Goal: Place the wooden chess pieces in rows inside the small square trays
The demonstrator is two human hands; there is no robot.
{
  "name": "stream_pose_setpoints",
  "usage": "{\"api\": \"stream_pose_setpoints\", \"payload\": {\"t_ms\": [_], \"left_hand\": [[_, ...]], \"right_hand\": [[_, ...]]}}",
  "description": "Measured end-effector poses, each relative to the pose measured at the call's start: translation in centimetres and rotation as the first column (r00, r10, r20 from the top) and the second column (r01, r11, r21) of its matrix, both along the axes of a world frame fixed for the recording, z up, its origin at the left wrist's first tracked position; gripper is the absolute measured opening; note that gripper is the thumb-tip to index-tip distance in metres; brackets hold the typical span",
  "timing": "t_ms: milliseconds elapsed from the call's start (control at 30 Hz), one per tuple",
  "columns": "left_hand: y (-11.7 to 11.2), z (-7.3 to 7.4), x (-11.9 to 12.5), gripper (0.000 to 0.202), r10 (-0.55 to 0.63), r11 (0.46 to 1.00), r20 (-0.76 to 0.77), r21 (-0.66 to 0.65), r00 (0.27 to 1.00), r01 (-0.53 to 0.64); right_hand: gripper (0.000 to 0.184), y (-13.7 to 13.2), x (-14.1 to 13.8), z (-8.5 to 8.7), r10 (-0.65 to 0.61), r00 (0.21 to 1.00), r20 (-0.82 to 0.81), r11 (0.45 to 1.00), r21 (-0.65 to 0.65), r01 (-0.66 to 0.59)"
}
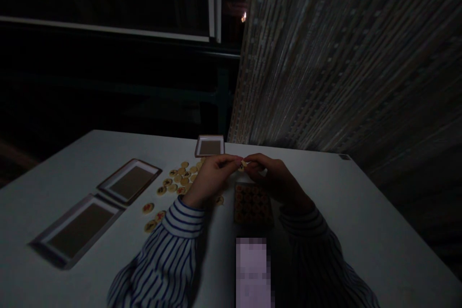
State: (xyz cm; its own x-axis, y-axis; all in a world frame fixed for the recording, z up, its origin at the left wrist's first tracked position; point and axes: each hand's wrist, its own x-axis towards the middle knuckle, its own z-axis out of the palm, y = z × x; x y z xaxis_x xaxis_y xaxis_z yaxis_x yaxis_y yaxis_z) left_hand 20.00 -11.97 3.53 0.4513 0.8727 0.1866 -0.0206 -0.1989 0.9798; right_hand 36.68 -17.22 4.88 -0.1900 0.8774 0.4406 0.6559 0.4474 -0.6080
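Observation:
Both hands meet over the table, holding one round wooden Chinese chess piece [242, 166] with a dark character on it. My left hand [215, 173] pinches it from the left between thumb and forefinger. On the other side, the fingertips of my right hand [270, 175] close on the same piece. Just below them stands a box [271, 225] filled with rows of chess pieces [251, 202], dim in the shadow. Loose pieces [173, 187] lie scattered left of my left hand, some hidden behind it. A single piece [219, 200] rests between the left wrist and the box.
An open case [124, 208] in two halves lies at the left. Behind my hands sits a small shallow tray or lid [210, 146]. A blurred, phone-like bright rectangle [252, 269] is near the front. A string curtain [306, 57] hangs beyond the white table [325, 250].

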Motion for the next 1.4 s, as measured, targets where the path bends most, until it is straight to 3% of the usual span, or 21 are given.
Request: {"api": "stream_pose_setpoints", "payload": {"t_ms": [233, 367, 667, 967, 1233, 1400], "left_hand": [[-0.6, 0.7, 0.2, 0.023, 0.070, 0.994, 0.025, -0.091, 0.997, -0.067], [-0.9, 1.0, 0.4, 0.023, 0.073, 0.994, 0.030, -0.078, 0.997, -0.070], [-1.6, 1.5, 0.5, 0.019, -0.093, 0.996, -0.026, -0.007, 0.995, 0.092], [-2.1, 1.2, 1.0, 0.015, -0.144, 0.990, -0.109, -0.016, 0.984, 0.143], [-2.1, -0.4, 1.7, 0.019, -0.201, 0.979, -0.164, 0.002, 0.966, 0.204], [-2.5, -0.5, 2.2, 0.018, -0.209, 0.975, -0.258, 0.017, 0.943, 0.221]], "right_hand": [[0.023, -0.8, -0.2, 0.4, -0.030, 0.998, 0.054, 0.999, 0.026, 0.028], [0.026, -1.5, -0.4, 0.4, -0.070, 0.994, 0.089, 0.996, 0.065, 0.064], [0.024, -3.1, 0.0, -0.4, -0.117, 0.987, 0.108, 0.985, 0.139, 0.101], [0.026, -4.4, 1.0, -2.7, -0.164, 0.979, 0.120, 0.969, 0.205, 0.138], [0.030, -5.4, 1.9, -5.5, -0.182, 0.982, 0.049, 0.966, 0.195, 0.170], [0.029, -5.8, 2.2, -7.1, -0.202, 0.979, 0.036, 0.940, 0.286, 0.184]]}}
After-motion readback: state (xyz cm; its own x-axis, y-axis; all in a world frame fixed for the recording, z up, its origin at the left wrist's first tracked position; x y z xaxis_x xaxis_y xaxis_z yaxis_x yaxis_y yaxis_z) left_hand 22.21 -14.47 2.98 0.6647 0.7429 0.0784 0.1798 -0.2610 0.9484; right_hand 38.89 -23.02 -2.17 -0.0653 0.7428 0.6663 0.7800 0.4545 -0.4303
